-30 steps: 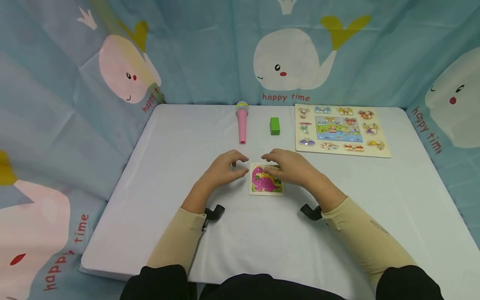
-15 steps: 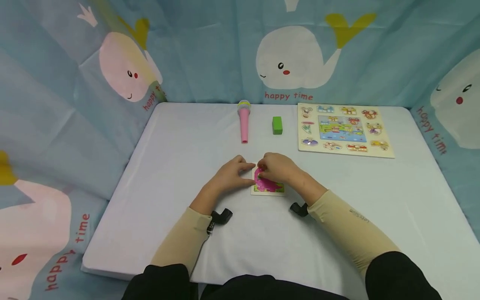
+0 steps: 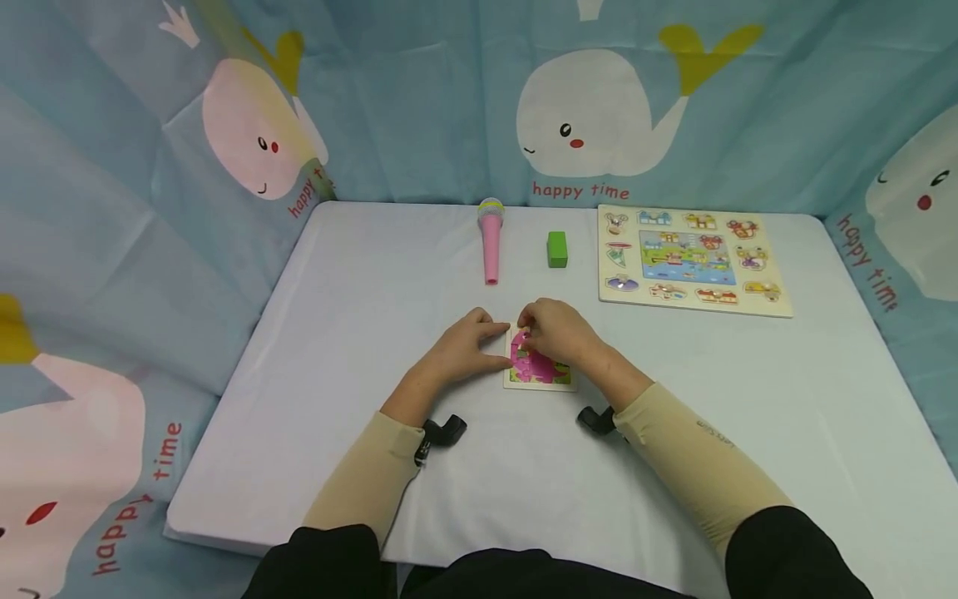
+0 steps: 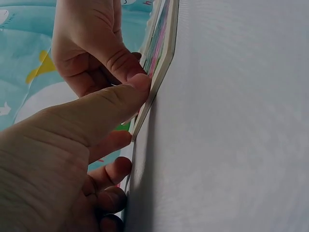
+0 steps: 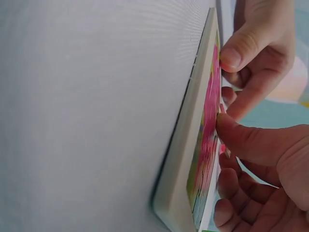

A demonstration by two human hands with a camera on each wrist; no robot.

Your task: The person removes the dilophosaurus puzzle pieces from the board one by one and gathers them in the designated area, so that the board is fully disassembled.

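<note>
A small square puzzle board with a cream border and a pink dinosaur picture lies flat on the white tabletop, in front of the person. Its sides look nearly equal, so I cannot tell a long axis; the dinosaur's neck points to the far edge, at the left, and its feet to the person.

The board lies between the two hands. The left hand is at its left side, thumb and forefinger spread apart, the thumb touching the edge. The right hand is over the far part, with bent fingers and its thumb at the picture; whether it pinches a piece, I cannot tell.

Farther away are a pink toy microphone, a green rectangular block and, at the right, a large cream board with colourful pieces.
</note>
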